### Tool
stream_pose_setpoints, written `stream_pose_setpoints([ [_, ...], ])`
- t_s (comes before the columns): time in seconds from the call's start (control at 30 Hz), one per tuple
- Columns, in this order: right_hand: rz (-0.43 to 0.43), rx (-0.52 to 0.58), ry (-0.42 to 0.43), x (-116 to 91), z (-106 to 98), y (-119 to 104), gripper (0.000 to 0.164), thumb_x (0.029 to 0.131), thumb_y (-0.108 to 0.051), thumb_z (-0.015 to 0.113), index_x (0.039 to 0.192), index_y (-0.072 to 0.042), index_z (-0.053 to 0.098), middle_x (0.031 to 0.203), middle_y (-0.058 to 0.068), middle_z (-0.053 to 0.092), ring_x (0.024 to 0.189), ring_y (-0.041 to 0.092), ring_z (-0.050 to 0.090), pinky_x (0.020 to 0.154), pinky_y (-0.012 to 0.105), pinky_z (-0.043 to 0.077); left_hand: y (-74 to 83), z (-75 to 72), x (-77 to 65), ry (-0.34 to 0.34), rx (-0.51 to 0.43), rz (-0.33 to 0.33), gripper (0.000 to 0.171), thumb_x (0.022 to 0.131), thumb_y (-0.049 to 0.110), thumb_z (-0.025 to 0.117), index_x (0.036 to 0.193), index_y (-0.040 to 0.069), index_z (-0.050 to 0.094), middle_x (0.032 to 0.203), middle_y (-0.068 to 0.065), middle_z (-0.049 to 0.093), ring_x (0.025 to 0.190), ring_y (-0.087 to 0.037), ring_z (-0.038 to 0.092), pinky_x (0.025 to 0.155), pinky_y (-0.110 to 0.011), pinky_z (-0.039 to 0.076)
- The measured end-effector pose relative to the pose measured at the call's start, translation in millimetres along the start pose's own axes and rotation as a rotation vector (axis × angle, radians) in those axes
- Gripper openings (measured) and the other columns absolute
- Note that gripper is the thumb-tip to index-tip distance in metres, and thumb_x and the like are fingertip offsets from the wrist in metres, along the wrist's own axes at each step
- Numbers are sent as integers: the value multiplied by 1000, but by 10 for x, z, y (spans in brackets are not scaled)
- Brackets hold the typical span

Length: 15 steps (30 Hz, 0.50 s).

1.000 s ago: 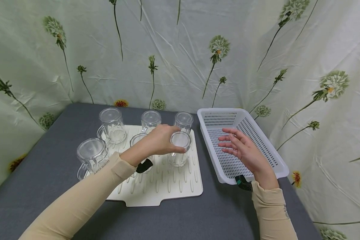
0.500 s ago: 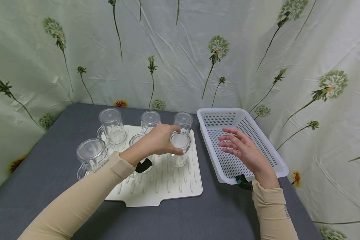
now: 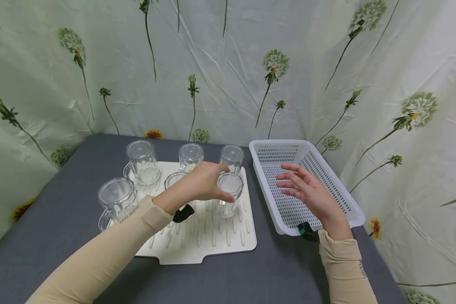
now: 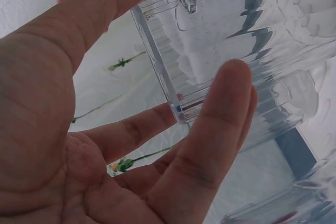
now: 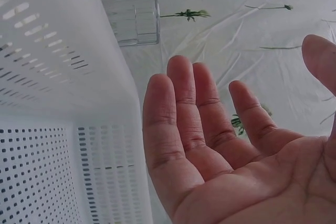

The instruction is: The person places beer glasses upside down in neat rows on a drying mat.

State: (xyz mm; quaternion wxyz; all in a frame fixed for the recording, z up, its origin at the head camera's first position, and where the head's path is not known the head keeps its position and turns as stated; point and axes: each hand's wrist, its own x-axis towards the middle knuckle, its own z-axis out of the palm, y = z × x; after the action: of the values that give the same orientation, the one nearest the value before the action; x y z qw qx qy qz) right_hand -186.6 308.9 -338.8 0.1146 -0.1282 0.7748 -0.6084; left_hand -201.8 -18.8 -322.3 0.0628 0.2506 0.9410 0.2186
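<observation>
My left hand point(image 3: 209, 181) reaches across the white ridged mat point(image 3: 197, 240) and grips a clear glass mug point(image 3: 229, 183) at its right side, thumb nearest me. In the left wrist view, the thumb and fingers spread around the end of this ribbed mug point(image 4: 220, 35). My right hand point(image 3: 308, 190) hovers over the white perforated basket point(image 3: 359, 217), palm turned left, fingers extended, holding nothing. Its relaxed fingers show beside the basket wall point(image 5: 68, 40) in the right wrist view. Another mug point(image 3: 175, 179) is partly hidden behind my left wrist.
Several more glass mugs stand around: one point(image 3: 232, 156) directly behind the gripped mug, one point(image 3: 191, 155) at the back middle, and two on the left, a rear mug point(image 3: 142, 162) and a front mug point(image 3: 115, 196). A flowered curtain point(image 3: 228, 84) hangs behind the dark tabletop point(image 3: 228, 278).
The head view has tilted up slightly, so everything sits a little lower in the picture. Both hands and the mugs keep nearly the same places.
</observation>
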Motion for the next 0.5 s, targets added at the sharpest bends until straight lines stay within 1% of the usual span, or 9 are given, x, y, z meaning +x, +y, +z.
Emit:
stream_pose_setpoints([
  [0.07,0,-24,3,4,4,-4,38,117,-30,48,151,-14,49,133,5,65,119,16,71,99,24,61,2,3,-13,4,-4,7,83,82,47,92,146,3,62,139,-16,72,132,-39,66,112,-51,55],
  [0.23,11,-85,15,16,15,-12,44,116,-32,48,154,-10,46,144,23,57,122,18,70,100,23,60,-6,10,-41,12,-18,8,84,83,46,92,148,4,60,142,-17,70,135,-41,64,112,-52,55],
  [0.3,15,-98,15,19,20,-18,47,116,-33,48,156,-8,45,147,27,53,122,17,70,100,23,60,-15,9,-52,13,-25,11,84,83,46,91,149,4,60,142,-17,70,136,-41,63,113,-53,54],
  [0.43,12,-122,13,22,31,-34,50,116,-33,48,157,-6,43,149,29,51,119,11,70,100,23,60,-39,-18,-90,14,-49,5,84,86,46,89,152,5,57,145,-20,66,138,-40,60,115,-54,52],
  [0.5,8,-131,12,23,32,-39,51,116,-33,48,158,-5,42,150,30,51,119,11,69,101,23,60,-58,-41,-120,18,-56,-8,83,88,47,88,153,7,56,146,-20,65,138,-40,59,115,-54,52],
])
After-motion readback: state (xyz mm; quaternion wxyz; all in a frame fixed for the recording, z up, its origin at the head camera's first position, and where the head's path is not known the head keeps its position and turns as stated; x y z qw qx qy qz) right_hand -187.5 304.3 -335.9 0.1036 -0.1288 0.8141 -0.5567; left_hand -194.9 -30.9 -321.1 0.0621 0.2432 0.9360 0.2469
